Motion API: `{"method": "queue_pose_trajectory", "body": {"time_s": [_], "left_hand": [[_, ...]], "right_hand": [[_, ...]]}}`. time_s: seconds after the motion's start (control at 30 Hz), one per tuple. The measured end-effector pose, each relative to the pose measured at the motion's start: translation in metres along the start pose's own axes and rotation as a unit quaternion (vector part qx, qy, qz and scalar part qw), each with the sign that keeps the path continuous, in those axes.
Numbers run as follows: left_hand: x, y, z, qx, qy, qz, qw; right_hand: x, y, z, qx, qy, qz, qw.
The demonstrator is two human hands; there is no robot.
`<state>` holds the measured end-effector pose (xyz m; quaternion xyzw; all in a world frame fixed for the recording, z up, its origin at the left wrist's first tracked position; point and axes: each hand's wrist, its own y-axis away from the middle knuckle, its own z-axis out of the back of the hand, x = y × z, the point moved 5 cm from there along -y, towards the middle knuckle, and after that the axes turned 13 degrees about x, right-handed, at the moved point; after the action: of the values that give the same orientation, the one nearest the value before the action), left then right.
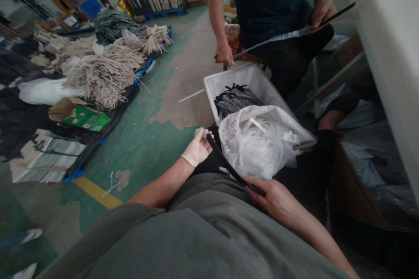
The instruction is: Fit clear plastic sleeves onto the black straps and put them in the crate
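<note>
The head view showed a black strip (226, 162) held between the person's two hands, slanting across the lap just beside a white bag (257, 141). The handling in hand seemed to be steadying the strip along its length; as a judgement, moving it without slack called for both hands to travel together.

The left hand (198, 150), in a pale glove, reached forward with its palm turned inward and fingers curled, its grip closed lightly on the strip's far end (a bit of clear plastic showed there too). The right hand (273, 194) lay lower and nearer the body, its forearm angled in from the right, its grip clasping the near end between thumb and fingers.

The bag, full of clear plastic, rested on a white bin (210, 85) that held more dark strips (237, 98). Beyond it, a co-worker (268, 8) held another strip (278, 38) in both hands.
</note>
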<state>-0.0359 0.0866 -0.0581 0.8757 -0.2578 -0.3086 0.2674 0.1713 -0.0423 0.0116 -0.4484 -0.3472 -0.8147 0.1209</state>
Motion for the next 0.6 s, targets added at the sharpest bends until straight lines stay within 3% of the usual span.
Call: {"method": "queue_pose_trajectory", "body": {"time_s": [0.17,0.4,0.5,0.6], "left_hand": [[0.009,0.006,0.002,-0.001,-0.028,0.006,1.000],[0.058,0.024,-0.003,0.049,-0.076,0.093,0.992],[0.051,0.024,-0.002,0.030,-0.065,0.075,0.995],[0.037,0.024,-0.001,0.015,-0.048,0.032,0.998]], "right_hand": [[-0.017,-0.007,-0.008,0.047,-0.083,-0.062,0.993],[-0.004,-0.051,0.001,0.073,-0.139,-0.053,0.986],[0.007,-0.046,0.010,0.067,-0.100,-0.044,0.992],[0.010,-0.029,0.019,0.027,-0.014,-0.081,0.996]]}}
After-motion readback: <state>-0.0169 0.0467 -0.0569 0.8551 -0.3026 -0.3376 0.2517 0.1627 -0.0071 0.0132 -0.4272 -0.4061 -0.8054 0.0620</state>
